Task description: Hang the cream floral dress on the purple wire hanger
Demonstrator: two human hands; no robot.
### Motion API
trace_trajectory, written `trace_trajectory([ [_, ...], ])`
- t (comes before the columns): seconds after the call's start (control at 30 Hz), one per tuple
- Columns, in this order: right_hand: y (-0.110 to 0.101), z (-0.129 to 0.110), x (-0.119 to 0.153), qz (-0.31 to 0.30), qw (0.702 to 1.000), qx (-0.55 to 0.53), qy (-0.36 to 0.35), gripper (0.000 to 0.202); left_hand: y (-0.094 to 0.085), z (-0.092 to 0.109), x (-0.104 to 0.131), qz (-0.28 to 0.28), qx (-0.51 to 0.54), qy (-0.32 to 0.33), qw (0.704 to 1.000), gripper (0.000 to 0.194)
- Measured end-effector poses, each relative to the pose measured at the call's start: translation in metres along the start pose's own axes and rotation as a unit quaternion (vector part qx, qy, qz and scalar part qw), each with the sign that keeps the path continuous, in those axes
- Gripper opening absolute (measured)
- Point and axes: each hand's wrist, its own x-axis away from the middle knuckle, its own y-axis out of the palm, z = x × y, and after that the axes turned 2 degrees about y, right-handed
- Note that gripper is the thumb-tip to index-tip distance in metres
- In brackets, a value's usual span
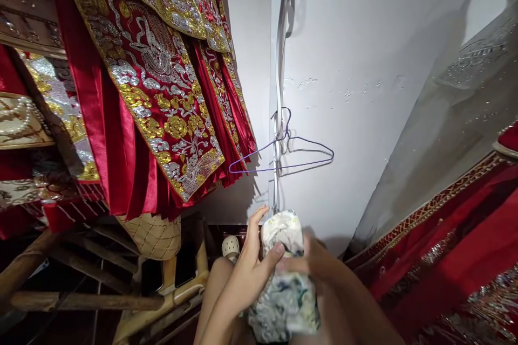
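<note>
A bunched white cloth (283, 302) with a green, yellow and dark print lies over my lap, its upper end folded up. My left hand (254, 267) grips the cloth from the left, thumb pressed on its front and fingers along its side. On the other side my right hand (313, 264) is smeared by motion, its thumb lying across the middle of the cloth. What its other fingers do is hard to make out. Above both hands, a thin purple wire hanger (309, 164) hangs bare on a white cable strip (279, 75) along the wall.
Red costumes with gold and silver embroidery (162, 97) hang at the left. Below them stands bamboo furniture (154, 302) with a woven tan piece (156, 237). A pale clog (230, 246) rests on the floor. More red beaded fabric (453, 237) hangs at the right.
</note>
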Motion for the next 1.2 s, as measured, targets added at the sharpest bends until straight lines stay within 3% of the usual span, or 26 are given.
trace_trajectory([
  [0.03, -0.007, -0.017, -0.006, 0.01, 0.999, 0.037, 0.006, 0.036, -0.009, -0.005, -0.001, -0.05, -0.018, -0.031, 0.998, 0.056],
  [0.1, -0.025, -0.052, -0.022, 0.017, 0.994, 0.097, -0.035, 0.018, -0.027, -0.019, -0.003, -0.168, -0.094, -0.09, 0.977, 0.039],
  [0.17, -0.047, -0.079, -0.042, 0.005, 0.977, 0.138, -0.162, 0.011, -0.047, -0.031, -0.006, -0.245, -0.188, -0.128, 0.942, 0.032],
  [0.2, -0.059, -0.088, -0.053, 0.022, 0.966, 0.148, -0.21, 0.023, -0.058, -0.034, -0.009, -0.253, -0.229, -0.134, 0.93, 0.035],
  [0.27, -0.078, -0.094, -0.078, 0.061, 0.955, 0.169, -0.236, 0.052, -0.079, -0.033, -0.016, -0.232, -0.291, -0.125, 0.92, 0.038],
  [0.33, -0.09, -0.086, -0.104, 0.102, 0.95, 0.2, -0.219, 0.058, -0.098, -0.023, -0.026, -0.178, -0.338, -0.095, 0.919, 0.039],
  [0.5, -0.086, -0.047, -0.137, 0.103, 0.953, 0.22, -0.178, 0.012, -0.121, 0.005, -0.059, -0.075, -0.444, 0.021, 0.893, 0.042],
  [0.6, -0.087, -0.032, -0.126, 0.142, 0.947, 0.221, -0.187, 0.013, -0.128, 0.009, -0.073, -0.039, -0.476, 0.052, 0.877, 0.041],
  [0.73, -0.097, -0.031, -0.092, 0.2, 0.933, 0.228, -0.195, 0.015, -0.132, 0.018, -0.081, -0.02, -0.476, 0.091, 0.875, 0.035],
  [0.93, -0.099, -0.052, -0.058, 0.247, 0.921, 0.231, -0.191, 0.011, -0.113, 0.049, -0.105, 0.057, -0.469, 0.185, 0.862, 0.021],
  [1.07, -0.088, -0.057, -0.049, 0.183, 0.946, 0.203, -0.174, 0.011, -0.094, 0.052, -0.137, -0.003, -0.401, 0.252, 0.881, 0.015],
  [1.13, -0.084, -0.053, -0.043, 0.147, 0.952, 0.189, -0.189, 0.01, -0.087, 0.046, -0.15, -0.031, -0.36, 0.246, 0.899, 0.028],
  [1.2, -0.086, -0.049, -0.037, 0.165, 0.947, 0.169, -0.219, 0.029, -0.083, 0.038, -0.157, -0.035, -0.341, 0.245, 0.907, 0.039],
])
